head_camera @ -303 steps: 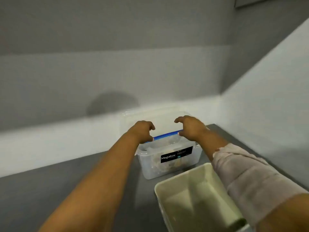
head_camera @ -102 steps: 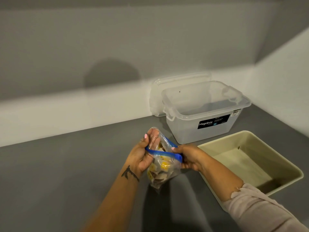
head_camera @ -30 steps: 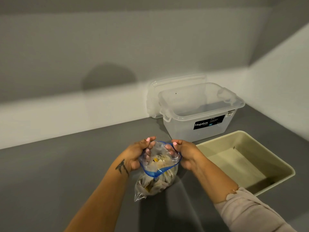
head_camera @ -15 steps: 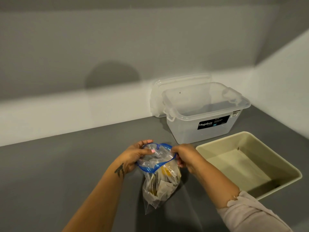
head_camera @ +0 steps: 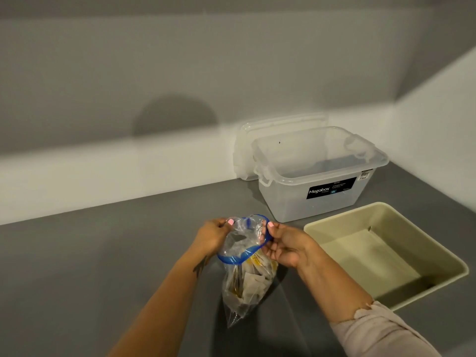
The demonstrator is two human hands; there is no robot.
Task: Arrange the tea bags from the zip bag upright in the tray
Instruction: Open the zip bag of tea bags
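as both hands pinch the blue rim of the zip bag (head_camera: 247, 266) at lower centre, left hand (head_camera: 212, 237) and right hand (head_camera: 284, 244) hold its mouth wide, likely for reaching the tea bags (head_camera: 251, 279) inside; the tray (head_camera: 438, 256) waits lower right.

Clear zip bag (head_camera: 242, 256) with blue rim, beige and yellow tea bags (head_camera: 253, 278); beige tray (head_camera: 438, 251); translucent box (head_camera: 296, 204) with black label (head_camera: 331, 191), white lettering; dark grey counter (head_camera: 90, 266); pink nails (head_camera: 231, 221).

One head-worn wide-angle view looks forward and down from above the grey counter (head_camera: 77, 279), close over both forearms, facing the corner where two walls meet beyond the counter.
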